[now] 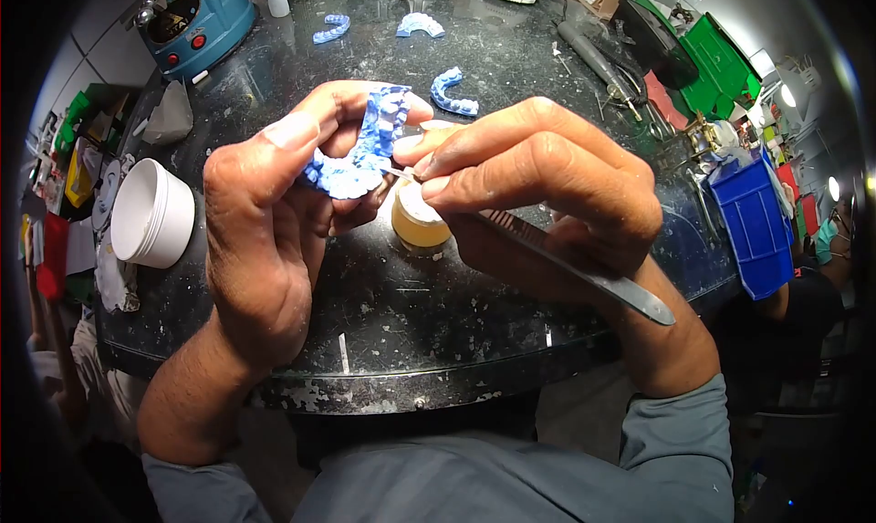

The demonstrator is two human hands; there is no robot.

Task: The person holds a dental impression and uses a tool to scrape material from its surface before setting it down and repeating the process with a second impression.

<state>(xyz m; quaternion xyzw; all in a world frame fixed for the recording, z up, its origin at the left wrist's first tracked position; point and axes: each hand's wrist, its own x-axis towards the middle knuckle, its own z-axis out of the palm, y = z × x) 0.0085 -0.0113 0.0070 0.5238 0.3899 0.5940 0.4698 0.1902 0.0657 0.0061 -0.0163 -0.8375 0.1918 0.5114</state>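
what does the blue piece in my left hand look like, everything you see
The blue piece is a rough, matte arch with tooth-like bumps, perhaps wax or plastic. Your left hand holds it above the black table, one arm pointing up. The metal tool's tip is at its edge; contact is unclear.

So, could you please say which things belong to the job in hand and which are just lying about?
In use: blue arch in left hand; metal tool in right hand; probably the amber jar.

Seemingly lying about: three other blue arches; white tub; blue tray; teal machine.
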